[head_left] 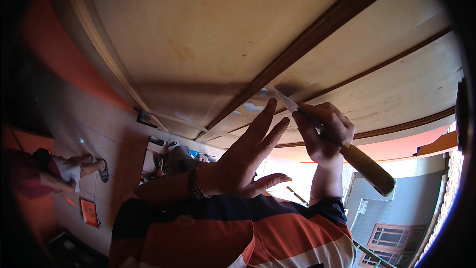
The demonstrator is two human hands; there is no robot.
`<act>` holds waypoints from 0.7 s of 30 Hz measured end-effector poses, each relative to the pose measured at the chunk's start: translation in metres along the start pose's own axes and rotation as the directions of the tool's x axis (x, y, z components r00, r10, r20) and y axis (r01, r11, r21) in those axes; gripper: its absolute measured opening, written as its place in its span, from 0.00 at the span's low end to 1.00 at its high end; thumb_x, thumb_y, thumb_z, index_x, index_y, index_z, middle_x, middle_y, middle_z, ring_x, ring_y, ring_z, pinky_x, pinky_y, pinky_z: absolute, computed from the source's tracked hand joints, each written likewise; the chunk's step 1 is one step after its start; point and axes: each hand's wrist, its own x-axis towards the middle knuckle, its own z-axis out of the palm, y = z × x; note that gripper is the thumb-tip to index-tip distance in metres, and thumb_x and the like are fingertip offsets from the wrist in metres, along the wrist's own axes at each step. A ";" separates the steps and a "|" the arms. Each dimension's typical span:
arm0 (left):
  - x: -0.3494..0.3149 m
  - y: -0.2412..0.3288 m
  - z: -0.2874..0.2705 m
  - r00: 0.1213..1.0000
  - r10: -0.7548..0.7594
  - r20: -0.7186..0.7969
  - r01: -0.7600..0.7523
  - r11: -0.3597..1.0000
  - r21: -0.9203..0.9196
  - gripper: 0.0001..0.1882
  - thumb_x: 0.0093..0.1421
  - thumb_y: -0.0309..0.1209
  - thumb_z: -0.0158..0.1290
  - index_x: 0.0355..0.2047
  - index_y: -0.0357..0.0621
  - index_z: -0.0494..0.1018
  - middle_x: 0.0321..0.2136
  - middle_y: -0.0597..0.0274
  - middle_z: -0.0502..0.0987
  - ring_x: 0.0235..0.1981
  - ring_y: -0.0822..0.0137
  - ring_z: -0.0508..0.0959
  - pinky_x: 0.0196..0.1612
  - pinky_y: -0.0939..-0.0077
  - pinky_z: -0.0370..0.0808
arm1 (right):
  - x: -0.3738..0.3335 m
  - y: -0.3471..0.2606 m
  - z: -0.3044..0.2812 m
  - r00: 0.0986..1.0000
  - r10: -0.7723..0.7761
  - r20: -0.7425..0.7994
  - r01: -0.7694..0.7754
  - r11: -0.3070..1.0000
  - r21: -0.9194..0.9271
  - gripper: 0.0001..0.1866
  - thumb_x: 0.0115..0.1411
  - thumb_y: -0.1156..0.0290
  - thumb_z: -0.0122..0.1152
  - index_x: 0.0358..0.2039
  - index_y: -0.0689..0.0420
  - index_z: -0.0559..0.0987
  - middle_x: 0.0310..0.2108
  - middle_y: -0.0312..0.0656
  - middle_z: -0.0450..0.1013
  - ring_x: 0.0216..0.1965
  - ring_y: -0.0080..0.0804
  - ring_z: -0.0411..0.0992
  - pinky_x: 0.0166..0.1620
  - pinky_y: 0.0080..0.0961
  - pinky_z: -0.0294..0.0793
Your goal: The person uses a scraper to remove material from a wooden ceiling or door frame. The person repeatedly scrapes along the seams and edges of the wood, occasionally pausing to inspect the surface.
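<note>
My right hand is closed round a knife with a long wooden handle and a pointed metal blade. The blade tip is at or very near a cream-coloured panelled surface, between two dark wooden strips; I cannot tell if it touches. Small whitish-blue patches show on the panel just left of the tip. My left hand is held up beside the knife, fingers stretched and thumb apart, holding nothing. Its fingertips come close to the patches and the blade.
On the left, another person is on the tiled floor, with an orange booklet close by. Grey-trousered legs show behind my left forearm. An orange wall curves at the far left. Outside, right, stands a building with windows.
</note>
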 end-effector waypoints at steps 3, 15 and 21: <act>-0.001 -0.001 0.003 1.000 0.013 0.008 -0.013 1.000 0.009 0.48 0.58 0.48 0.57 0.66 0.29 0.45 0.65 0.24 0.34 0.68 0.31 0.39 0.65 0.49 0.50 | 0.001 -0.005 -0.004 0.997 -0.073 -0.012 0.073 0.997 -0.031 0.11 0.47 0.78 0.70 0.33 0.58 0.80 0.20 0.38 0.74 0.18 0.29 0.74 0.19 0.23 0.69; -0.004 0.010 -0.003 0.988 -0.036 -0.151 0.047 0.997 0.065 0.39 0.56 0.33 0.60 0.62 0.25 0.55 0.64 0.26 0.48 0.67 0.40 0.53 0.65 0.57 0.56 | 0.000 -0.004 -0.009 0.999 0.034 -0.038 -0.029 0.992 0.119 0.11 0.47 0.79 0.69 0.33 0.56 0.81 0.19 0.40 0.73 0.17 0.29 0.73 0.20 0.24 0.70; -0.022 -0.007 -0.015 0.865 -0.165 -0.475 0.222 0.973 0.066 0.17 0.58 0.22 0.54 0.47 0.29 0.70 0.36 0.53 0.77 0.37 0.67 0.75 0.45 0.74 0.70 | -0.012 -0.013 0.001 0.800 0.470 0.372 -0.596 0.552 0.584 0.06 0.54 0.75 0.64 0.31 0.64 0.81 0.21 0.41 0.75 0.17 0.29 0.71 0.20 0.22 0.69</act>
